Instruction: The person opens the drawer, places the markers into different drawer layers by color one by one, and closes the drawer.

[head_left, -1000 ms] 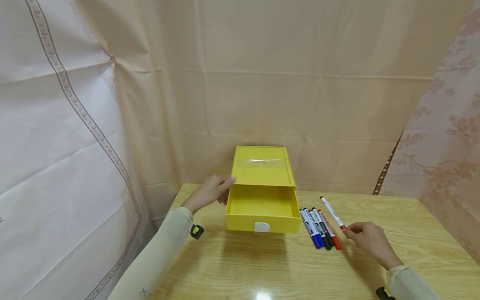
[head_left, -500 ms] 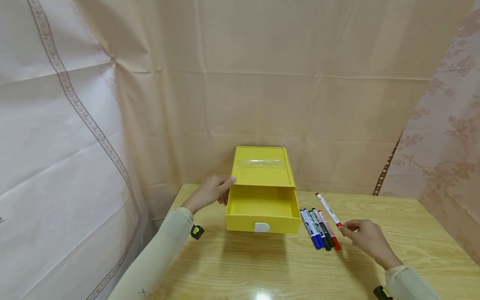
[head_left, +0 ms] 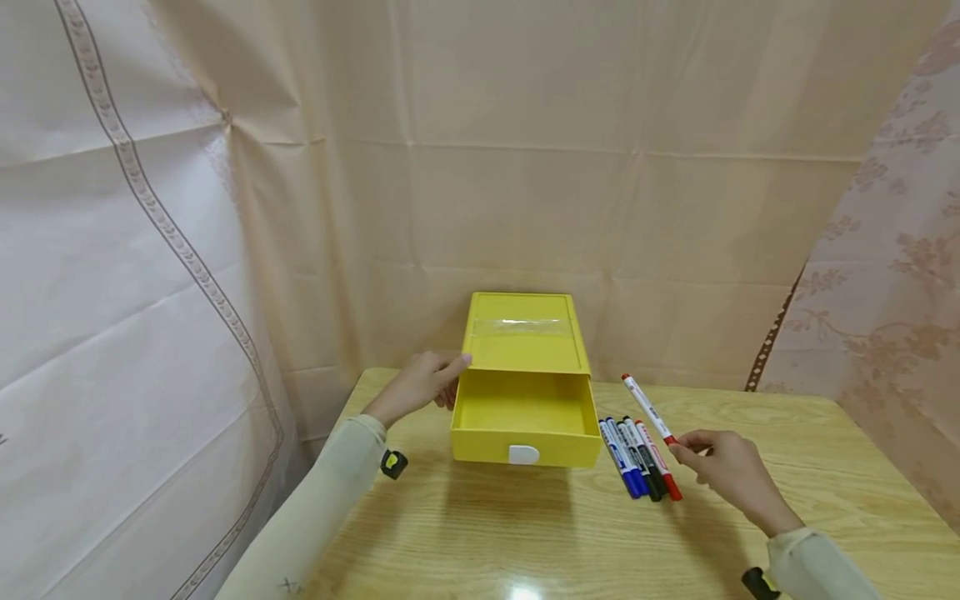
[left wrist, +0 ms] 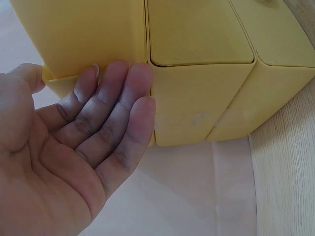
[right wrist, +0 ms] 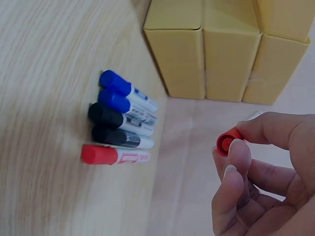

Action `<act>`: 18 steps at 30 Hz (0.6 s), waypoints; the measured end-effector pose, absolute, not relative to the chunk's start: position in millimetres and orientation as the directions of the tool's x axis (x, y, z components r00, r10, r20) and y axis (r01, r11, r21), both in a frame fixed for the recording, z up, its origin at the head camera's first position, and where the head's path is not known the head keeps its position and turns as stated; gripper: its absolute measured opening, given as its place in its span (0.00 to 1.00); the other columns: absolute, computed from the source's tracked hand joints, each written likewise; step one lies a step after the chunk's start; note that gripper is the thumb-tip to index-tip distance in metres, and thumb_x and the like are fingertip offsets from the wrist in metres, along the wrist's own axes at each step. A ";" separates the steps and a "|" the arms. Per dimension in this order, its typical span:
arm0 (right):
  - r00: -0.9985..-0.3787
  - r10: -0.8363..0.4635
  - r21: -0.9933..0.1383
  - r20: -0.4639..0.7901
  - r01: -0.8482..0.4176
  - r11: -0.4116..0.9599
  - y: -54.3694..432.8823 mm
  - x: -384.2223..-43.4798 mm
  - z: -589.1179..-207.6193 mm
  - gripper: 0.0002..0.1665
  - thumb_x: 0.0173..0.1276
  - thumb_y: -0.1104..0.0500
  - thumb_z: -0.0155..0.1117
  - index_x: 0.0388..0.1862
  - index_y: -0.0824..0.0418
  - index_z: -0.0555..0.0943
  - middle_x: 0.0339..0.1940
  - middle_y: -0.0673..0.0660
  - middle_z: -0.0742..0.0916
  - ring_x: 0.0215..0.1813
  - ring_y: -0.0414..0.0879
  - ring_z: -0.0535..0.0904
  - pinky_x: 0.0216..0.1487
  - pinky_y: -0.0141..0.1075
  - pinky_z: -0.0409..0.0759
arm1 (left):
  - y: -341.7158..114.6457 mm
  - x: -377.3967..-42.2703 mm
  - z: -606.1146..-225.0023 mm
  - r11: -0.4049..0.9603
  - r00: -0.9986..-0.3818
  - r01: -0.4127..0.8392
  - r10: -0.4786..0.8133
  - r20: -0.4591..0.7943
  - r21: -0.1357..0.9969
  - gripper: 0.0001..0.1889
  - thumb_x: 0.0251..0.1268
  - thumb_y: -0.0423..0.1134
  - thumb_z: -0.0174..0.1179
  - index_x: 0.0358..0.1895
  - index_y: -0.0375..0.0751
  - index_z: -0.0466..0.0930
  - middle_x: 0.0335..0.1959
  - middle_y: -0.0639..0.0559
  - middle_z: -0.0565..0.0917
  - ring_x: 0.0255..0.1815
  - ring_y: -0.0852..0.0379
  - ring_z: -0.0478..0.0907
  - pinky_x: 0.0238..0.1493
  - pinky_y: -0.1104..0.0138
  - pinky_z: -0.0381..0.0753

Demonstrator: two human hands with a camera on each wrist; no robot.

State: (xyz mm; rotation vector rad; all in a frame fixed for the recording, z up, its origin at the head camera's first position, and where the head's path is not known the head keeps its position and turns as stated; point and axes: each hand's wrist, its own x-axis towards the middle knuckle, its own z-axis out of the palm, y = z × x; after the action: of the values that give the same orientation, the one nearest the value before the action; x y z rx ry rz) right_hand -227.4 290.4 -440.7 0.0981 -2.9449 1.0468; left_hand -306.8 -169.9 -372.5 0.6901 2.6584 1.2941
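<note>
A yellow drawer box (head_left: 525, 337) has its top drawer (head_left: 525, 448) pulled out, and nothing lies inside it. My left hand (head_left: 422, 385) rests against the box's left side, thumb on the top edge. In the left wrist view its loosely bent fingers (left wrist: 140, 120) touch the yellow side wall. A red-capped white marker (head_left: 647, 406) is pinched by its red cap in my right hand (head_left: 727, 468), tilted above the table. To the left of that hand, several markers (head_left: 633, 458) with blue, black and red caps lie side by side.
The wooden table (head_left: 525, 533) carries the box and the markers. Behind it hangs a beige cloth (head_left: 525, 217). A white cloth (head_left: 120, 350) borders the left side and a floral one (head_left: 892, 325) the right. In the right wrist view the box shows stacked tiers.
My right hand has moved a little left and away from me, raising the red marker it holds. The left hand, the box and the other markers stay where they were.
</note>
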 end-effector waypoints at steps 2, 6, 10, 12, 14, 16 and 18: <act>-0.997 -0.062 -0.625 0.050 -0.080 0.776 288.7 -227.1 -438.0 0.20 0.74 0.50 0.67 0.52 0.65 0.87 0.33 0.51 0.88 0.27 0.48 0.82 0.23 0.38 0.78 | -170.2 -307.0 -372.5 0.536 -0.891 0.352 0.442 0.099 0.767 0.29 0.83 0.60 0.45 0.34 0.40 0.81 0.26 0.46 0.84 0.30 0.41 0.86 0.35 0.51 0.87; -0.994 -0.072 -0.618 0.081 -0.107 0.779 285.7 -225.8 -433.3 0.21 0.75 0.48 0.67 0.51 0.65 0.87 0.32 0.50 0.88 0.25 0.45 0.80 0.22 0.37 0.76 | -170.2 -307.0 -372.3 0.539 -0.890 0.354 0.444 0.099 0.764 0.29 0.83 0.60 0.44 0.33 0.39 0.81 0.26 0.46 0.84 0.31 0.39 0.85 0.34 0.53 0.87; -0.992 -0.073 -0.614 0.103 -0.121 0.780 282.8 -225.2 -429.2 0.19 0.74 0.49 0.68 0.49 0.64 0.88 0.31 0.49 0.88 0.24 0.44 0.80 0.22 0.36 0.76 | -170.2 -306.4 -371.7 0.543 -0.889 0.362 0.446 0.105 0.758 0.29 0.83 0.59 0.44 0.32 0.40 0.81 0.25 0.46 0.84 0.31 0.37 0.85 0.32 0.56 0.86; -0.992 -0.070 -0.617 0.104 -0.120 0.777 281.3 -225.5 -427.0 0.18 0.74 0.50 0.68 0.49 0.63 0.88 0.30 0.50 0.87 0.24 0.45 0.80 0.22 0.36 0.75 | -170.2 -306.2 -371.7 0.545 -0.890 0.362 0.444 0.107 0.756 0.28 0.84 0.59 0.44 0.32 0.40 0.81 0.25 0.46 0.83 0.31 0.36 0.85 0.31 0.57 0.86; -0.993 -0.061 -0.626 0.099 -0.110 0.772 279.6 -225.7 -424.4 0.17 0.73 0.50 0.69 0.49 0.62 0.88 0.29 0.50 0.87 0.25 0.47 0.80 0.22 0.37 0.75 | -170.1 -306.0 -371.7 0.550 -0.892 0.361 0.440 0.106 0.753 0.28 0.84 0.59 0.44 0.32 0.41 0.81 0.25 0.46 0.84 0.31 0.35 0.85 0.31 0.58 0.86; -0.994 -0.060 -0.633 0.091 -0.104 0.767 278.2 -225.3 -421.9 0.18 0.74 0.49 0.68 0.50 0.62 0.88 0.28 0.50 0.86 0.25 0.48 0.80 0.22 0.37 0.75 | -170.0 -306.2 -372.1 0.551 -0.892 0.360 0.439 0.105 0.753 0.28 0.84 0.59 0.44 0.32 0.41 0.81 0.25 0.46 0.84 0.32 0.34 0.85 0.31 0.57 0.86; -0.994 -0.061 -0.635 0.088 -0.103 0.765 276.8 -224.9 -419.2 0.19 0.74 0.48 0.68 0.51 0.62 0.88 0.28 0.51 0.86 0.25 0.47 0.79 0.22 0.38 0.74 | -169.6 -306.4 -372.3 0.549 -0.891 0.364 0.442 0.108 0.752 0.28 0.84 0.59 0.44 0.31 0.41 0.81 0.25 0.46 0.84 0.32 0.34 0.85 0.31 0.56 0.86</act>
State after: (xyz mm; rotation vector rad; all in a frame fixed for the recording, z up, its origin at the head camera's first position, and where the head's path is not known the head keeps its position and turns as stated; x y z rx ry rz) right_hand -224.9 276.8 -419.2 0.1349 -2.8934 1.0470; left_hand -306.4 -169.6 -372.3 0.6991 2.6818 1.2687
